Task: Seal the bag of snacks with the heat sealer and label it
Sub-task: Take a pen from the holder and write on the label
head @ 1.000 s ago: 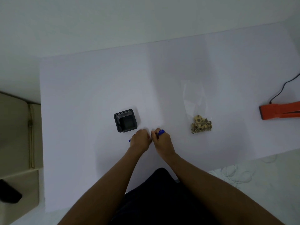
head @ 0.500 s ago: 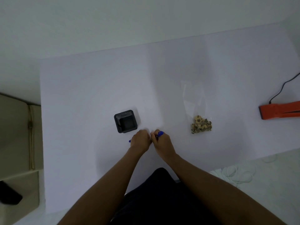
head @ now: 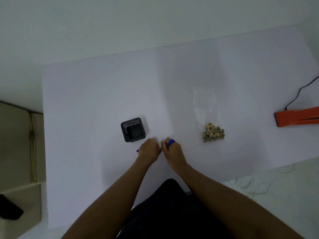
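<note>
Both hands, the left hand (head: 148, 149) and right hand (head: 172, 151), are gripping a thin blue pen (head: 170, 141), probably uncapping it for labelling, while the clear plastic snack bag (head: 208, 116) is lying to their right on the white bench (head: 89, 100), waiting to be written on.

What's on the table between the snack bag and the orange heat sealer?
Nothing: in the head view the stretch of white table between the snack bag and the heat sealer is bare.
</note>
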Motion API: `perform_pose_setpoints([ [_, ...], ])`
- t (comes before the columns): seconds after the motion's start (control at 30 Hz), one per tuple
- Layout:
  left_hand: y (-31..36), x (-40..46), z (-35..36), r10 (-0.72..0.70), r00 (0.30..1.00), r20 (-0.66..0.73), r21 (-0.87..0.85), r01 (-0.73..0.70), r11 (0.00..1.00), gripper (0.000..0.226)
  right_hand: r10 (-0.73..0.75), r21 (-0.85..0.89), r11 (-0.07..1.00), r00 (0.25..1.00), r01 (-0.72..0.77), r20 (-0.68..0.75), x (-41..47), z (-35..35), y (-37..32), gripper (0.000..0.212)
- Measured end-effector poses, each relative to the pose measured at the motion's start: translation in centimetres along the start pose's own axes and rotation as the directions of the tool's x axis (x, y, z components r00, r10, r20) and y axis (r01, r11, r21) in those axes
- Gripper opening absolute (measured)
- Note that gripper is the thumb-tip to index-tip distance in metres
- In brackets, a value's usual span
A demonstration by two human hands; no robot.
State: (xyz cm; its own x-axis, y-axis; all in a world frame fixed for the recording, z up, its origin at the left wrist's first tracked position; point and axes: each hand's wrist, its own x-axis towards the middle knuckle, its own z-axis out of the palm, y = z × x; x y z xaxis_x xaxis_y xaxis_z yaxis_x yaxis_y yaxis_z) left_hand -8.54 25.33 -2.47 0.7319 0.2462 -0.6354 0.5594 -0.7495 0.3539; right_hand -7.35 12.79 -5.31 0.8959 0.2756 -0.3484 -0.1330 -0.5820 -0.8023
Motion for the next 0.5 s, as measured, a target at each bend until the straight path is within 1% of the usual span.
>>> perform_pose_setpoints([
  [0.13, -0.12, 0.05, 0.13, 0.006, 1.0, 0.004, 0.004, -0.006, 1.0, 0.025, 0.007, 0.009, 1.0, 1.0, -0.007, 0.0, -0.04, -0.06, 0.07, 0.035],
  [0.27, -0.03, 0.0, 0.01, 0.009, 1.0, 0.009, 0.004, -0.01, 1.0, 0.027, -0.043, -0.025, 0.999, 0.998, 0.045, 0.051, -0.19, 0.06, 0.21, 0.029],
  [0.37, -0.07, 0.12, 0.16, 0.003, 1.0, 0.003, 0.004, -0.003, 1.0, 0.032, -0.041, -0.027, 0.999, 0.999, 0.042, 0.032, -0.11, 0.09, 0.31, 0.029],
  [0.5, 0.08, 0.05, 0.09, -0.006, 1.0, 0.0, 0.003, 0.006, 1.0, 0.034, -0.035, -0.054, 0.998, 0.998, 0.037, 0.049, -0.02, 0.27, 0.45, 0.029],
])
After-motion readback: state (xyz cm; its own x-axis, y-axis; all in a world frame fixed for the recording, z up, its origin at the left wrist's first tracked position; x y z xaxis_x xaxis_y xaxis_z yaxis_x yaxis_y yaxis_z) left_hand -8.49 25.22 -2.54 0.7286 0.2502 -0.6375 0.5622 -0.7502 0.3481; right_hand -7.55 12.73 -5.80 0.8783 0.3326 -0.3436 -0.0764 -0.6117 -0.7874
